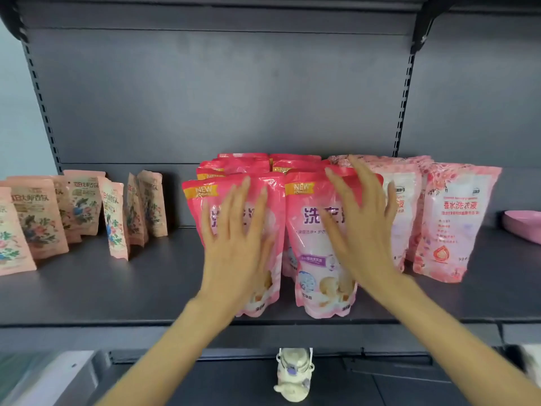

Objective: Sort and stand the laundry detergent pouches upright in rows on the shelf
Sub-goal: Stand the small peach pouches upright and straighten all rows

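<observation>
Pouches of bright pink laundry detergent (243,167), seen from the head camera, stand upright in two rows running front to back at the middle of a dark grey shelf (117,288). The left hand (237,244) lies over the face of the left front pouch (276,206), its fingers straight and spread, gripping nothing. The right hand (363,230) is spread the same way over the upper right part of the right front pouch (307,244), its fingertips reaching past the top edge. Whether either palm presses on the plastic cannot be told. Just to the right stand pale pink rose-printed pouches (456,224), also upright. Well apart on the left, peach floral pouches (38,218) stand loosely, some turned edge-on. A pink tray (524,227) lies at the far right, and a pale ceramic teapot (294,373) shows below the shelf.
</observation>
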### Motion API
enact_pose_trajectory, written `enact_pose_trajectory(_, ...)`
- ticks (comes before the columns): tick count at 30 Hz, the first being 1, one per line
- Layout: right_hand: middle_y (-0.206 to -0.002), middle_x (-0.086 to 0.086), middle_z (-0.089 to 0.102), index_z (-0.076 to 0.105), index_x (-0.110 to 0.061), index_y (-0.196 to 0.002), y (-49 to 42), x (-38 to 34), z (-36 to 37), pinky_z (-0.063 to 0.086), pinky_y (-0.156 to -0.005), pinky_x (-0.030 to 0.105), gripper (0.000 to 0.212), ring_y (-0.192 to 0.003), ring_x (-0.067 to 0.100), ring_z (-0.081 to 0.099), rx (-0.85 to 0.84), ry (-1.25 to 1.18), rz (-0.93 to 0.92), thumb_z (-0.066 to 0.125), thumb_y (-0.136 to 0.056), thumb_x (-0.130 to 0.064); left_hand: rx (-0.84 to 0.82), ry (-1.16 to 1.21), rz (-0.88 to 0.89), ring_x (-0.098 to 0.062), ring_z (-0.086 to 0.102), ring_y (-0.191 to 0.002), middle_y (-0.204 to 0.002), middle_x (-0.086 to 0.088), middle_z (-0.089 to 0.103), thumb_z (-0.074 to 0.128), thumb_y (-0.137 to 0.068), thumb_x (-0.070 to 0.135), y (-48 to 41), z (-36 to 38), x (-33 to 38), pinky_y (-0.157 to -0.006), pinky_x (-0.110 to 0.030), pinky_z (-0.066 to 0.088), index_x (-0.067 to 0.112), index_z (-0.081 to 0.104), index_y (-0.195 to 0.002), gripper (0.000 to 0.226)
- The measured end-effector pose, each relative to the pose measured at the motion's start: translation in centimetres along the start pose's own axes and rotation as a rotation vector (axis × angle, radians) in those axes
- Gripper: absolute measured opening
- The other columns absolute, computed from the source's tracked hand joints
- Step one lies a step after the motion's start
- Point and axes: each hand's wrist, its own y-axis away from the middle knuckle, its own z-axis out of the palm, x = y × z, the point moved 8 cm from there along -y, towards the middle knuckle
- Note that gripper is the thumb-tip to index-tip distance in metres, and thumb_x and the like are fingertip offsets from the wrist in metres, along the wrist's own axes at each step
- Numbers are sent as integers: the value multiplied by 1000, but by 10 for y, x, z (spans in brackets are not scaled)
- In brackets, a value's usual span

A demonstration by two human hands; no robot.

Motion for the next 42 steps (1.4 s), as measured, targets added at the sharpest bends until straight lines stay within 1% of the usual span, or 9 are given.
enact_pose_trajectory(2, -155, 3, 10, 22, -29, -146, 29, -7, 17, -6, -115, 45, 55, -144, 21, 9, -53, -7, 22, 40, -95, -40, -74, -21, 24, -30, 18, -139, -151, -15, 17, 42, -91, 41, 19, 18, 14, -112, -53, 6, 10, 23, -145, 65)
enact_pose_trajectory(6, -157, 2, 4, 10, -32, -148, 74, -1, 41, 7, -113, 54, 61, -145, 18, 1, -106, -28, 131, 22, -95, -59, -141, -80, 41, -29, 21, -140, -152, -15, 20, 42, -90, 41, 39, 38, 17, -114, -51, 8, 9, 22, -145, 67)
enact_pose_trajectory(12, -155, 14, 9, 2, -24, -150, 86, -13, 45, 23, -109, 55, 84, -145, 27, -2, -101, 11, 82, 39, -85, -62, -153, -113, 76, -29, 21, -140, -153, -13, 18, 42, -86, 48, 46, 45, 5, -114, -51, 9, 12, 12, -148, 78)
enact_pose_trajectory(16, -155, 13, 7, -1, -25, -150, 80, -10, 60, 30, -106, 58, 88, -144, 32, 6, -123, 30, 112, 41, -83, -62, -136, -136, 95, -30, 21, -139, -152, -14, 20, 40, -86, 51, 44, 53, -4, -114, -50, 5, 11, 11, -148, 80)
enact_pose_trajectory(19, -156, 11, 3, -4, -26, -150, 77, -8, 71, 32, -104, 60, 88, -143, 32, 6, -167, 53, 130, 37, -83, -64, -146, -135, 87, -29, 9, -144, -153, -14, 18, 41, -86, 52, 43, 58, -9, -114, -50, 3, 11, 12, -149, 81)
enact_pose_trajectory(26, -156, 13, 3, -4, -25, -150, 78, -10, 71, 31, -105, 61, 85, -144, 31, 2, -196, 117, 141, 35, -85, -64, -208, -72, 163, -28, -4, -145, -157, -11, -4, 37, -87, 55, 46, 61, -13, -114, -51, 2, 12, 4, -149, 82)
enact_pose_trajectory(32, -156, 16, 9, 7, -21, -150, 83, -12, 62, 13, -111, 60, 78, -143, 34, 9, -195, 271, 142, 29, -88, -64, -248, -56, 203, -29, 2, -145, -154, -13, 15, 37, -91, 48, 50, 55, -12, -115, -51, 8, 8, 16, -147, 72)
enact_pose_trajectory(38, -156, 16, 9, 13, -18, -150, 92, -22, 54, 11, -112, 59, 70, -144, 34, 9, -238, 286, 89, 30, -92, -54, -314, 7, 195, -28, 13, -143, -154, -12, 18, 34, -93, 46, 62, 42, -14, -114, -49, 12, 11, 19, -147, 66)
enact_pose_trajectory(42, -153, 14, 21, 29, -17, -146, 97, -47, 50, 15, -111, 56, 62, -142, 31, 18, -298, 281, -19, 27, -95, -51, -355, 54, 167, -27, 20, -141, -154, -13, 21, 33, -93, 49, 70, 25, -29, -111, -48, 17, 12, 24, -147, 66)
